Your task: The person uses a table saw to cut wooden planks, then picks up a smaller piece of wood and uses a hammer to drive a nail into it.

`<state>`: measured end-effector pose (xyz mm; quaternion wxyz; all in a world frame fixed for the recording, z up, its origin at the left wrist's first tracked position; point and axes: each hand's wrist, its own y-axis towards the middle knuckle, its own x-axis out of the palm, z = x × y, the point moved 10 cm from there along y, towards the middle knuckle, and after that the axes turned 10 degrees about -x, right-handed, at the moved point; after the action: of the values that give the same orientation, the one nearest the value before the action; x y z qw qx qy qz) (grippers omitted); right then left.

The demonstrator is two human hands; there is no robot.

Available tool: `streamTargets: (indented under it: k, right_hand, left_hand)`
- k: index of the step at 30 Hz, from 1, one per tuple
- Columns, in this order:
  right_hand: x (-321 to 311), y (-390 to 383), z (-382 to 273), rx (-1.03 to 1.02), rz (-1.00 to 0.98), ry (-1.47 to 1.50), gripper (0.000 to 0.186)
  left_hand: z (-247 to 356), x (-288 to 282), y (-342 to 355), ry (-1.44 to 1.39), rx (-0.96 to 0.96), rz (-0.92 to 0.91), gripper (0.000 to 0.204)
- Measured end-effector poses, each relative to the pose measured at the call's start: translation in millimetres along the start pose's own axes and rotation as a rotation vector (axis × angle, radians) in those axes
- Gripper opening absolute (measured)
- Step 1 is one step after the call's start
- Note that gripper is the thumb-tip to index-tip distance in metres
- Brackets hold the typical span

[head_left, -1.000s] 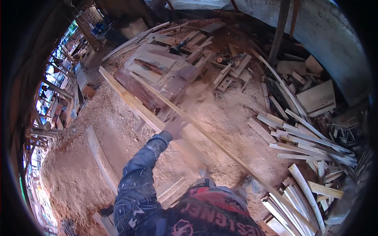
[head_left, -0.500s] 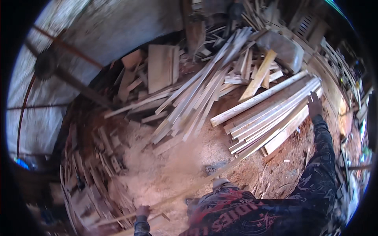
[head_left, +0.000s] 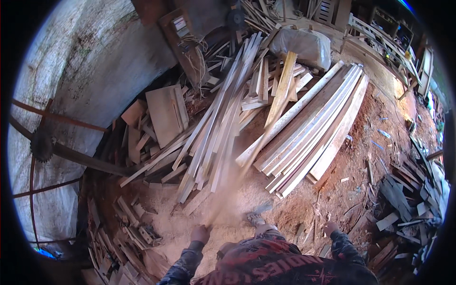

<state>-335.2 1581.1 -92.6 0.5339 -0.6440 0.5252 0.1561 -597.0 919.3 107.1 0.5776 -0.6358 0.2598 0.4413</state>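
Observation:
My left hand (head_left: 200,233) is at the bottom centre, closed on a long thin wooden strip (head_left: 223,194). The strip runs up across the stacked boards and is badly smeared by motion. My right hand (head_left: 330,228) hangs lower right above the dirt, apart from the strip, its fingers loosely bent and apparently empty. A row of long pale boards (head_left: 323,118) lies right of centre beside a rough pale pole (head_left: 289,111). A yellowish plank (head_left: 281,85) rests on the scrap pile behind. My shoe (head_left: 255,218) shows between my hands on the sawdust.
Loose long strips (head_left: 221,123) and square panels (head_left: 164,116) lie ahead. A pale sheet wall (head_left: 71,80) with a hanging saw blade (head_left: 42,145) stands left. A plastic-wrapped bundle (head_left: 299,47) and wooden frame (head_left: 380,52) are at the back; dark scraps (head_left: 399,199) lie right.
My view swung from the sawdust work area to the board piles. My right hand has left the boards and strip and dropped toward my body. The strip in my left hand now points forward.

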Motion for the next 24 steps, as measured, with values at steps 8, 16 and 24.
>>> streamTargets:
  k: [8, 16, 24]
  right_hand:
    - [23, 9, -3, 0.101, -0.146, -0.147, 0.034]
    - [30, 102, -107, -0.576, -0.195, -0.470, 0.034]
    - [80, 134, -302, -0.731, -0.500, -0.617, 0.027]
  left_hand:
    - [281, -352, 56, -0.200, 0.598, 0.929, 0.080]
    - [388, -245, -187, -0.497, 1.323, 0.681, 0.042]
    - [-295, 243, -179, -0.631, -0.478, -0.240, 0.043]
